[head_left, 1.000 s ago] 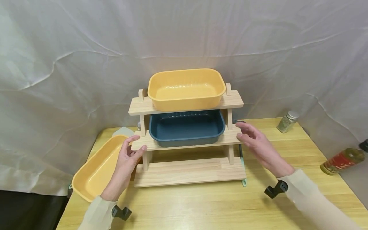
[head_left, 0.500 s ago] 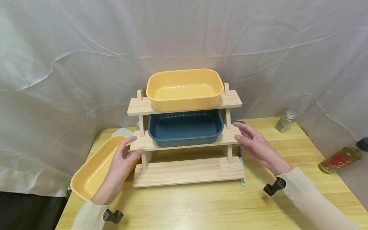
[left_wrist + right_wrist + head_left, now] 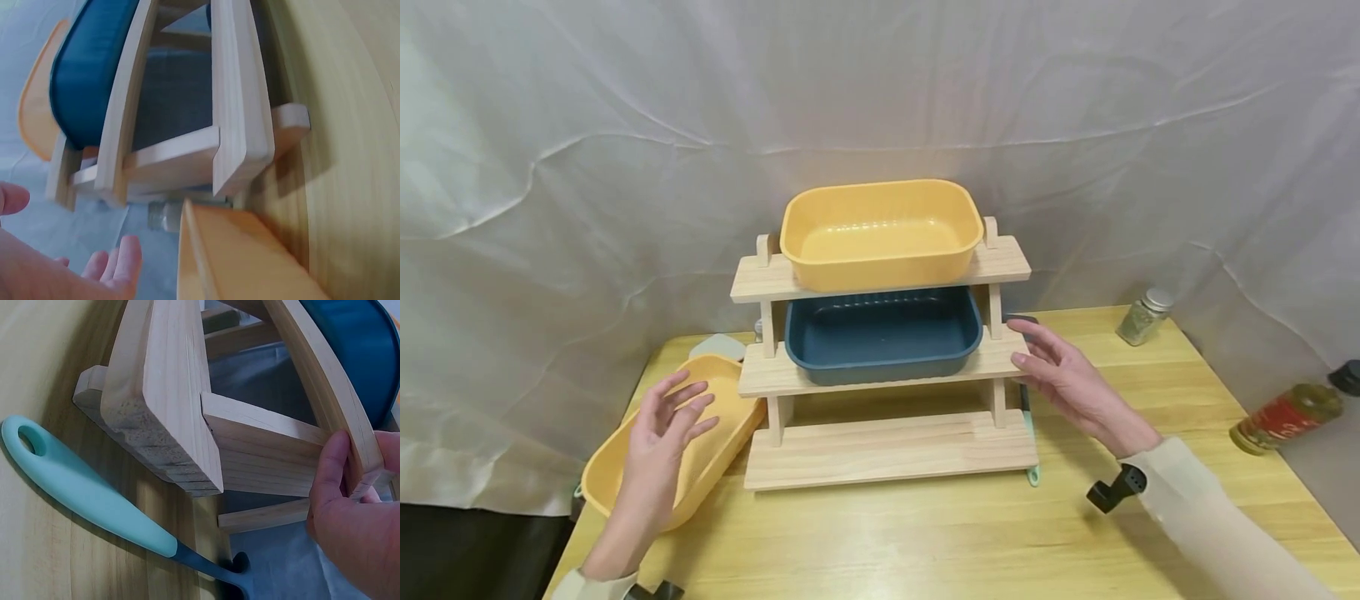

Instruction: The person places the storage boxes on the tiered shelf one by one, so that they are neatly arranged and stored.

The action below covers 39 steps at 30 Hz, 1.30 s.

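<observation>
A three-tier wooden display rack (image 3: 891, 450) stands on the table. A yellow basin (image 3: 883, 273) sits on its top tier and a dark blue basin (image 3: 887, 372) on the middle one. My right hand (image 3: 1071, 387) pinches the right end of the middle shelf, its thumb and fingers on opposite faces in the right wrist view. Away from the rack, my left hand (image 3: 655, 450) hovers over a second yellow basin (image 3: 722, 462) at the left, fingers loosely bent around nothing. That hand hides part of this basin.
A utensil with a mint-green handle (image 3: 94, 487) lies beside the rack's right side, its head out of sight. Farther right are a spice jar (image 3: 1145, 319) and a red-labelled bottle (image 3: 1285, 419). Behind the rack's left shows a small glass jar (image 3: 169, 215). Grey fabric (image 3: 880, 83) hangs behind.
My left hand has left the middle shelf's left end and moved left and toward me, over the second yellow basin. The right hand keeps its place at the shelf end.
</observation>
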Each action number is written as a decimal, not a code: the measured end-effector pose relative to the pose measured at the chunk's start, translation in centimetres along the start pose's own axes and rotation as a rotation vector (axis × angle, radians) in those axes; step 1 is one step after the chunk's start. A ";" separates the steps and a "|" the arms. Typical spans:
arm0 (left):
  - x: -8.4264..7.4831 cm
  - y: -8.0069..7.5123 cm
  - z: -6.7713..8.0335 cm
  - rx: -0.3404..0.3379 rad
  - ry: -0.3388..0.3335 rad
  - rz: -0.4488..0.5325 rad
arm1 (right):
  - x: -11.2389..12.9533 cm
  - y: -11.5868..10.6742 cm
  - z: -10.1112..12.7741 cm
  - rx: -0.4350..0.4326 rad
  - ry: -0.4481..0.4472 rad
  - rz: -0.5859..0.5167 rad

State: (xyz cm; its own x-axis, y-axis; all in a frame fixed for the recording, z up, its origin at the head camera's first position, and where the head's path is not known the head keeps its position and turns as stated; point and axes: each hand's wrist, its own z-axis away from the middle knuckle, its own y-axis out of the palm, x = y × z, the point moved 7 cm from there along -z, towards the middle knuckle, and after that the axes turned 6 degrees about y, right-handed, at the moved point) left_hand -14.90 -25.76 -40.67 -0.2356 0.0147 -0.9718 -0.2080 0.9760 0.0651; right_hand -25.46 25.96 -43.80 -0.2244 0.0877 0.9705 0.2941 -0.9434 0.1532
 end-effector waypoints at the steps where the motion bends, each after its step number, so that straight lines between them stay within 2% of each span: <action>1: -0.2 -0.5 0.2 -0.024 0.004 0.005 | 0.0 0.0 0.0 0.002 -0.001 0.000; 5: -0.7 -2.6 1.0 -0.128 -0.004 0.011 | 0.0 0.1 0.0 0.013 -0.003 0.001; 14: -0.5 -6.5 3.7 -0.268 -0.037 0.051 | -0.1 0.0 0.0 0.029 -0.014 -0.011; 19: 0.4 -8.5 5.3 -0.461 -0.057 0.130 | -0.2 0.0 0.1 0.043 -0.019 -0.040; 24: 1.3 -10.6 6.9 -0.670 -0.035 0.212 | 0.1 0.1 0.0 0.059 -0.030 -0.063; 28: 2.3 -11.7 7.8 -0.773 -0.047 0.225 | 0.3 0.0 0.0 0.062 -0.033 -0.074; 32: 3.6 -12.4 8.4 -0.801 -0.141 0.260 | 0.2 -0.1 0.1 0.061 -0.032 -0.081; 37: 5.4 -12.7 8.9 -0.775 -0.308 0.241 | 0.2 -0.1 0.1 0.054 -0.033 -0.070; 39: 6.0 -12.9 9.0 -0.739 -0.357 0.215 | 0.1 0.0 0.1 0.051 -0.029 -0.062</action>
State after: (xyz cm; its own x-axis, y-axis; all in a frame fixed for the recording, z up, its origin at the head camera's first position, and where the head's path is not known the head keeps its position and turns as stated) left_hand -5.11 -36.32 -49.36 -0.0533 0.3728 -0.9264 -0.7892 0.5527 0.2678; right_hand -25.42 25.99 -43.73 -0.2172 0.1548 0.9638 0.3273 -0.9186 0.2213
